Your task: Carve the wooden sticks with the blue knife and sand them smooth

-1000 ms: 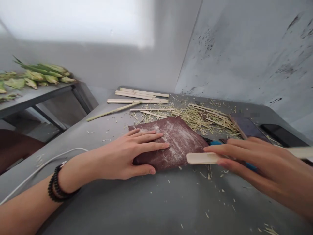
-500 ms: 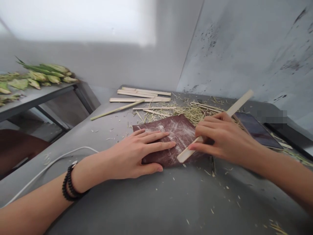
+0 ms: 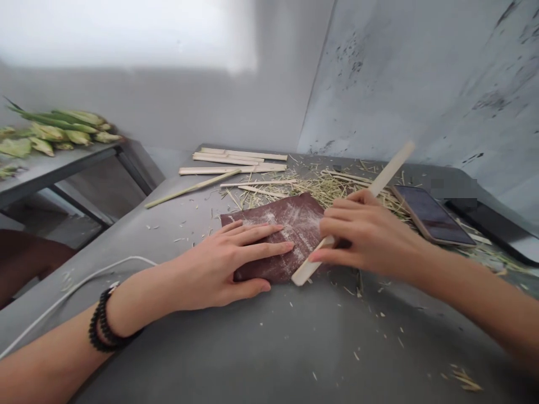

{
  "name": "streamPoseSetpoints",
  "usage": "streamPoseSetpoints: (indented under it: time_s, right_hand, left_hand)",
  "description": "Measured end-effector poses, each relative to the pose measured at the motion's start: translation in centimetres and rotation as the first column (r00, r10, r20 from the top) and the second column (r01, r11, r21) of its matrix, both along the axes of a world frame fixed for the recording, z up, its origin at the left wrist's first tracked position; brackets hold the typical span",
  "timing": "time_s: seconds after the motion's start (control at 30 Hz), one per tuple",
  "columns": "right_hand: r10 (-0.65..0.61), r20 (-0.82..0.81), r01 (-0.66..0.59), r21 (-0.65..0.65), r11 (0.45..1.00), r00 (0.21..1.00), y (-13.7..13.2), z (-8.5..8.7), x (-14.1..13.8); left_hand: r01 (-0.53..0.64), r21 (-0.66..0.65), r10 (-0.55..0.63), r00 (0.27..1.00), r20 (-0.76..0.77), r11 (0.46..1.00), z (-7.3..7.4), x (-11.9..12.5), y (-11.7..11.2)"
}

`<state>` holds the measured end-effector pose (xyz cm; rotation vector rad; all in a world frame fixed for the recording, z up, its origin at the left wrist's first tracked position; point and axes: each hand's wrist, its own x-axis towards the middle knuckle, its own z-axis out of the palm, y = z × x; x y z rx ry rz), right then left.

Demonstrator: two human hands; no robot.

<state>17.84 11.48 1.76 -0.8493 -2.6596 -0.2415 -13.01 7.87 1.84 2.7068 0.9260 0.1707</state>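
Note:
My left hand (image 3: 223, 264) lies flat with fingers stretched out on a sheet of dark red-brown sandpaper (image 3: 290, 224) dusted with white powder, on a grey table (image 3: 252, 348). My right hand (image 3: 366, 238) is closed round a pale flat bamboo stick (image 3: 389, 168). The stick slants from upper right down to lower left, and its lower end rests on the sandpaper's near edge. A black bead bracelet (image 3: 101, 328) is on my left wrist.
Pale shavings (image 3: 337, 191) and several cut bamboo strips (image 3: 236, 163) lie behind the sandpaper. A phone (image 3: 429, 216) and a dark flat device (image 3: 501, 235) lie at the right. A white cable (image 3: 76, 286) runs along the left. Green stalks (image 3: 59, 132) sit on a side shelf. Walls close off the back.
My right hand brought the stick from flat at the right onto the sandpaper and tilted it up, then slid it slightly left and nearer. The left hand stayed pressed on the sandpaper.

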Motion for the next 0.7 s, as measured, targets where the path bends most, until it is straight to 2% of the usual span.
streamPoseSetpoints:
  time_s: [0.1,0.4,0.5,0.63,0.7]
  right_hand:
    - [-0.033,-0.004,0.033,0.042,0.999,0.999,0.05,0.15,0.03]
    - [-0.011,0.008,0.011,0.035,0.999,1.0,-0.25,0.05,-0.25]
    - [-0.053,-0.017,0.054,0.067,0.996,0.998,-0.19,0.1,-0.18]
    - [-0.004,-0.003,0.004,0.035,0.999,1.0,-0.19,0.01,-0.2]
    - [-0.02,-0.012,0.02,0.039,0.999,1.0,-0.15,0.01,-0.15]
  left_hand:
    - [0.001,0.002,-0.001,1.0,-0.004,1.0,-0.02,0.0,0.03]
    - [-0.003,0.0,0.003,1.0,0.019,1.0,0.04,-0.01,-0.04]
    - [-0.007,0.0,0.007,1.0,0.026,1.0,-0.04,-0.08,-0.05]
    - [-0.009,-0.008,0.009,1.0,0.007,1.0,-0.04,-0.14,-0.09]
    - [-0.015,-0.008,0.015,1.0,-0.002,1.0,0.01,-0.13,-0.12]
